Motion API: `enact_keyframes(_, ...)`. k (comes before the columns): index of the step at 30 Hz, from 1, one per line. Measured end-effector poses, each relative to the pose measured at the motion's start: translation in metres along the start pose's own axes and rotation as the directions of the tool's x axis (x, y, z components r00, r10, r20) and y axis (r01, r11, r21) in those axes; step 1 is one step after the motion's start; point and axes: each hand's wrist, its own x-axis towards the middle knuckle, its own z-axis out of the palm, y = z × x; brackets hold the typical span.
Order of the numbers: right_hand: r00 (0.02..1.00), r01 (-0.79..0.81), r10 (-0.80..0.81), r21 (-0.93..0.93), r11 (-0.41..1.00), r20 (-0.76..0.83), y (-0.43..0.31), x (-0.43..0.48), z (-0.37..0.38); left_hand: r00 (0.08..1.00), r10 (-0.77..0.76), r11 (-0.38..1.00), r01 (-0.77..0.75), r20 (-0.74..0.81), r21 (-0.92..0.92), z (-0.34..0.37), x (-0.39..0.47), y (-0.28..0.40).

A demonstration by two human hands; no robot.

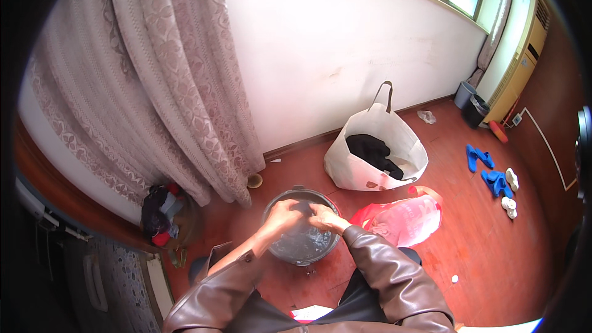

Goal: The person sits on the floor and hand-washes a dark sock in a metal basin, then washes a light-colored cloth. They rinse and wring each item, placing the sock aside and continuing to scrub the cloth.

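My left hand (286, 213) and my right hand (325, 217) are close together over a dark grey plastic basin (303, 262) on the floor between my legs. Pinched between them is a small dark cloth (304, 208); its exact kind cannot be made out. Water (306, 243) with a rippled, shiny surface fills part of the basin. To the right of the basin, a red-and-white plastic bag (402, 219) bearing writing lies on the floor.
A large white bag (337, 164) with black clothing (370, 150) stands beyond, near the wall. Left, a pile of clothes (159, 212) sits by the curtain (180, 78). Blue slippers (495, 182), white shoes (508, 206) and a black bin (474, 113) are on the right.
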Motion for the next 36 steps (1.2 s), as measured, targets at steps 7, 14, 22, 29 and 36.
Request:
enact_keyframes(7,0.995,-0.097,0.09,0.365,0.926,0.035,0.0,0.002,0.01,0.986,-0.159,0.974,0.15,-0.041,-0.167,0.004,0.011,-0.015)
enact_keyframes(14,0.993,-0.117,0.088,0.618,0.778,0.077,-0.012,0.003,0.007,0.983,-0.167,0.953,0.182,0.081,-0.243,0.005,0.023,-0.018)
enact_keyframes(22,0.976,-0.208,0.065,0.808,0.551,0.207,-0.013,-0.008,-0.011,0.973,-0.097,0.937,0.161,0.211,-0.309,0.003,0.029,-0.033)
enact_keyframes(29,0.978,-0.184,0.017,0.823,0.537,0.208,-0.012,-0.002,-0.015,0.983,-0.092,0.869,0.157,0.159,-0.469,0.006,0.019,-0.019)
enact_keyframes(36,0.987,-0.159,0.11,0.55,0.82,0.121,-0.019,-0.006,-0.018,0.99,-0.136,0.8,0.13,0.035,-0.585,0.007,0.023,-0.03)
